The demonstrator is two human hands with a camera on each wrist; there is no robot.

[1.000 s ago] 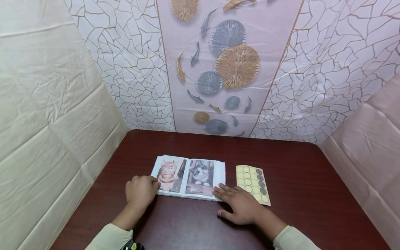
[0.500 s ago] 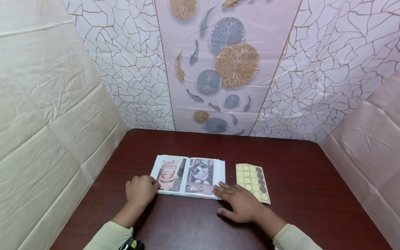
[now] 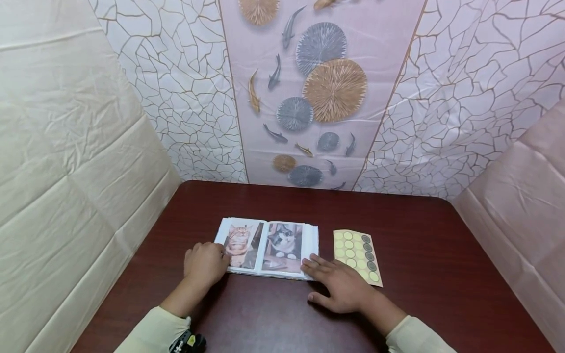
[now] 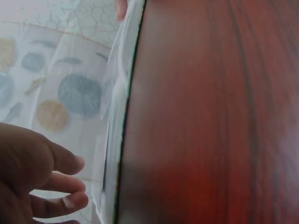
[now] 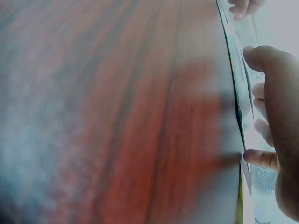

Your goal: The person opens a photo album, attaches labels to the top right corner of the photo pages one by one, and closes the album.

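A photo album (image 3: 310,240) lies spread on the table, its left page showing a ginger cat photo (image 3: 239,241) and its right page a grey-and-white cat photo (image 3: 282,240). My left hand (image 3: 206,263) is over the album's left edge. In the left wrist view its loosely bent fingers (image 4: 70,186) hold nothing, just above the page. My right hand (image 3: 340,287) lies flat, fingertips resting on the album's lower right edge, thumb spread on the table side. Right of the album, a sheet of round stickers (image 3: 361,255) in yellow and dark grey is partly covered by that hand.
The dark red wooden table (image 3: 273,314) carries the album and the sheet. Patterned cloth (image 3: 304,98) hangs behind its far edge, and plain pale cloth (image 3: 88,171) stands at the sides. A black strap device (image 3: 187,341) sits at the left sleeve.
My left hand has shifted slightly right and away from me, over the album's left edge. The right hand stays where it was. The album's pages look the same.
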